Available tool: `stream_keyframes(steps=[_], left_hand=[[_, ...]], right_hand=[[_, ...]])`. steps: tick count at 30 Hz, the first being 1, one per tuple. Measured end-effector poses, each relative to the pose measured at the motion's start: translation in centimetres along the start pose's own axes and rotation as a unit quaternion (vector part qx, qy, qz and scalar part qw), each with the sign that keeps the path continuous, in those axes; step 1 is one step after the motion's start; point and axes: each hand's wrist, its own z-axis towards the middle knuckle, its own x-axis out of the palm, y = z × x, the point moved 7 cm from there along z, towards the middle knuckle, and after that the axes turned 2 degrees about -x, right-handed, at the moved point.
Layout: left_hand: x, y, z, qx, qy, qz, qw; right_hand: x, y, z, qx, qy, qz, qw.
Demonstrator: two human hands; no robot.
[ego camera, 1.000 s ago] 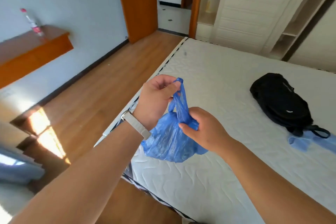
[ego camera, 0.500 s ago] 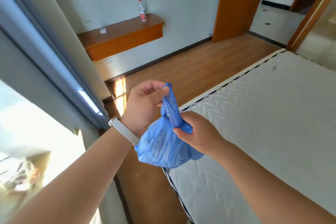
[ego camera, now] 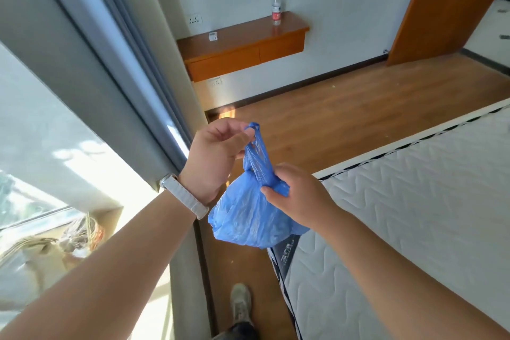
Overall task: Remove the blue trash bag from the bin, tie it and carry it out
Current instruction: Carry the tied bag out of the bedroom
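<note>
Pinching the stretched loop at the top of the blue trash bag (ego camera: 248,215), the left hand (ego camera: 214,159) sits at the centre of the frame with thumb and fingers pressed together on the plastic. Just below and right of it, the right hand (ego camera: 299,196) closes its fingertips on the bag's gathered neck. Two hands hold one bag, which hangs in the air between and beneath them, bulging; its contents cannot be seen through the plastic. A pale watch strap (ego camera: 183,196) circles the left wrist. Below the bag, at the bottom centre, one shoe (ego camera: 240,302) stands on the wooden floor (ego camera: 358,119). A white quilted mattress (ego camera: 414,215) fills the lower right. In the upper centre, one wall-mounted wooden shelf (ego camera: 242,47) carries one plastic bottle (ego camera: 276,7), upright, and one small white object (ego camera: 212,36).
</note>
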Motion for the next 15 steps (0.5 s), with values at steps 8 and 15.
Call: stream_keyframes(steps=[8, 15], left_hand=[[-6.6, 2.7, 9.8, 0.002, 0.054, -0.025, 0.998], [-11.7, 2.4, 19.0, 0.006, 0.088, -0.070, 0.994]], right_hand=[[4.7, -1.3, 9.9, 0.038, -0.013, -0.009, 0.999], [6.1, -1.1, 19.1, 0.061, -0.035, -0.076, 0.995]])
